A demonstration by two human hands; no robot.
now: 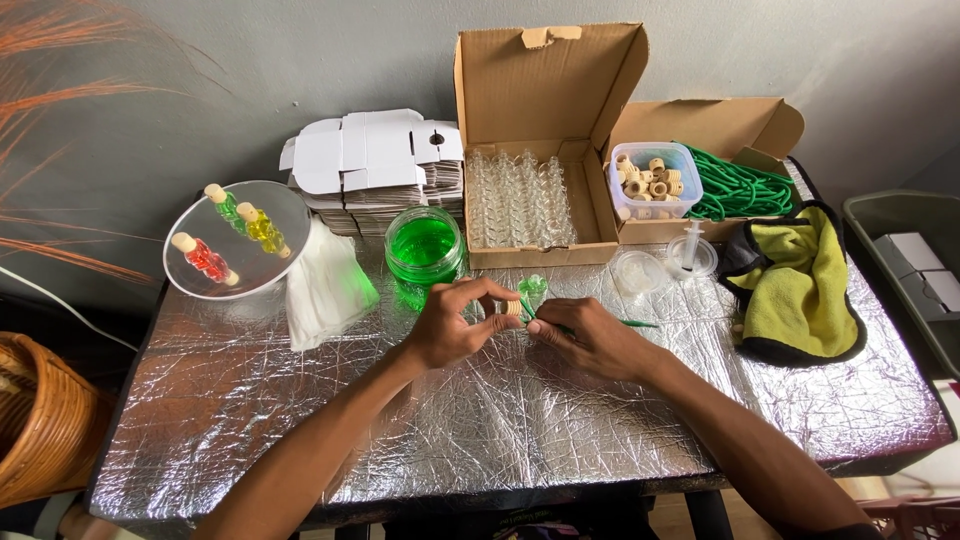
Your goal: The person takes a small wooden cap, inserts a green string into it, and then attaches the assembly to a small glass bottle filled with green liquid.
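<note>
Our left hand [450, 325] pinches a small wooden cap [512, 308] in its fingers. Our right hand [590, 335] grips a green cord [600, 322] beside a small glass bottle [533, 288] on the foil-covered desk [500, 420].

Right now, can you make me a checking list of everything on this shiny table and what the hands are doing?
Surface: table covered in crinkled silver foil.
Job's things: small glass bottle of green liquid, wooden cap, green cord at the hands; jar of green liquid behind.
Clutter: round mirror tray with red, yellow and green filled bottles; white cloth; flat white boxes; open carton of empty bottles; tub of wooden caps; coil of green cord; syringe; yellow towel.
Grip: left hand pinches the cap; right hand holds the cord.
Cables: white cable at left.
Surroundings: grey wall, wicker basket, grey bin.
</note>
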